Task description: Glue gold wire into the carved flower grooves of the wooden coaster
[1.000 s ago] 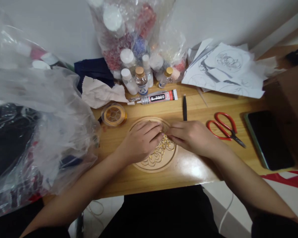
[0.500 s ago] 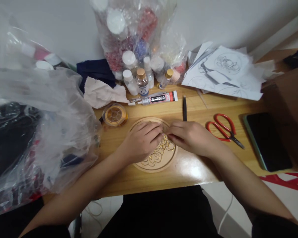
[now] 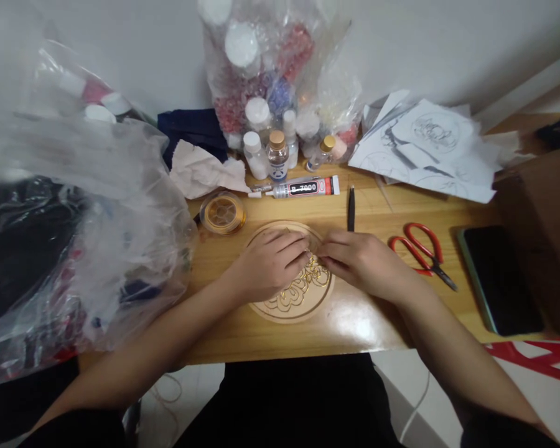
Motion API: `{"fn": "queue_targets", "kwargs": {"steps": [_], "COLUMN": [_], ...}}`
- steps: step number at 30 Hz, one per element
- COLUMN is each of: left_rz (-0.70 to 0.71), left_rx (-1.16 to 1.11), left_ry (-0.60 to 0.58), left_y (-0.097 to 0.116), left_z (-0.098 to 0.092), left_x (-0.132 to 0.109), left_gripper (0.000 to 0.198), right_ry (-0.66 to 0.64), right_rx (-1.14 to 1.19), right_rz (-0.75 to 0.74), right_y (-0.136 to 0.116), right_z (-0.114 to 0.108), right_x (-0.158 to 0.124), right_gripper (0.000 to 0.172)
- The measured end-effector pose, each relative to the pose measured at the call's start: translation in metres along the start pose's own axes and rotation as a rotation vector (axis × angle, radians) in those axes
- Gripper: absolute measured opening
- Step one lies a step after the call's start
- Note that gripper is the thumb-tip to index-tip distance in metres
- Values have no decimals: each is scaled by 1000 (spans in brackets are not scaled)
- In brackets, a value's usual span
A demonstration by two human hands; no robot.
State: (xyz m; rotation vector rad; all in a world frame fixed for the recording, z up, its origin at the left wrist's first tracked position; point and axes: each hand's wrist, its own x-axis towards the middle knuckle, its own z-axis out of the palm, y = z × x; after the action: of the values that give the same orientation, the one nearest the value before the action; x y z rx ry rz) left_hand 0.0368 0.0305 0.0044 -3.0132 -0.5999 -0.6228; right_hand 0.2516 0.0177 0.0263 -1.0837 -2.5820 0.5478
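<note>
A round wooden board (image 3: 303, 309) lies on the table in front of me, with a raised rim and a curling pattern of gold wire (image 3: 289, 294) on its face. My left hand (image 3: 274, 264) rests over the board's left and upper part, its fingers bent and closed toward the middle. From the right, my right hand (image 3: 354, 258) reaches over the rim with thumb and fingers pinched. The fingertips of both hands come close together above the wire pattern. What they hold is too small or hidden to make out.
Behind the board lie a spool of gold wire (image 3: 223, 213), a glue tube (image 3: 305, 186), small bottles (image 3: 277, 155) and black tweezers (image 3: 351, 208). Red-handled scissors (image 3: 420, 252), a phone (image 3: 499, 280) and paper drawings (image 3: 429, 143) are on the right. A plastic bag (image 3: 135, 249) bulges at left.
The camera view has shifted slightly, so the things at the back appear a little further right. Both hands stay at the same spot over the board, with the right fingers slightly changed.
</note>
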Motion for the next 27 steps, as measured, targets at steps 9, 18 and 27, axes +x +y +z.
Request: {"fn": "queue_targets", "kwargs": {"steps": [9, 18, 27], "left_rz": [8, -436, -339], "left_rx": [-79, -52, -46], "left_ry": [5, -95, -115], "left_y": [-6, 12, 8], "left_z": [-3, -13, -1], "left_x": [3, 11, 12], "left_gripper": [26, 29, 28], "right_ry": [-6, -62, -24], "right_rx": [-166, -239, -224], "right_rz": [45, 184, 266], "right_y": [-10, -19, -31], "right_z": [6, 10, 20], "right_x": [-3, -2, -4], "right_gripper": [24, 16, 16]}}
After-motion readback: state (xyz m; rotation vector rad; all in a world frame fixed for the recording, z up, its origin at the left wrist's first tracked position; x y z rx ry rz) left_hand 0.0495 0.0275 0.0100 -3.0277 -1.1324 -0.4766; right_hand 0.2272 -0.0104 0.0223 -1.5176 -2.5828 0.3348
